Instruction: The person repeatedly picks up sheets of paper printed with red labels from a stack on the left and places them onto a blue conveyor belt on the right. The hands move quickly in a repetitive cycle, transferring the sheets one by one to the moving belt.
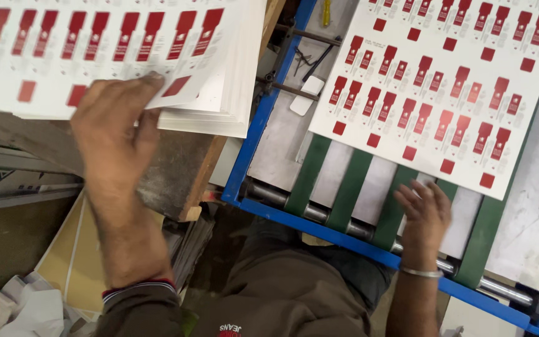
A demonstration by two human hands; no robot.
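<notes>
Sheet feeding is the step in hand, judged from the layout. Left hand [115, 128] is lying fingers-down on the top printed sheet [95, 56] of a stack [219, 106], thumb curled at the near edge, apparently pinching it; the grip itself is blurring. Stack is sitting on a worn wooden table [179, 171] to the left of a blue-framed feeder [244, 162]. Right hand [424, 212] is resting loosely open, fingers spread, holding nothing, fingertips just touching the near edge of a second printed sheet [444, 81] lying on the green belts [354, 187].

Next move likely calls for separating a single sheet from the stack and squaring it to the belts.

Counts: two hands; one stack; one sheet on the feeder; five green belts showing; one metal roller [319, 212]; red label prints too many to count.
</notes>
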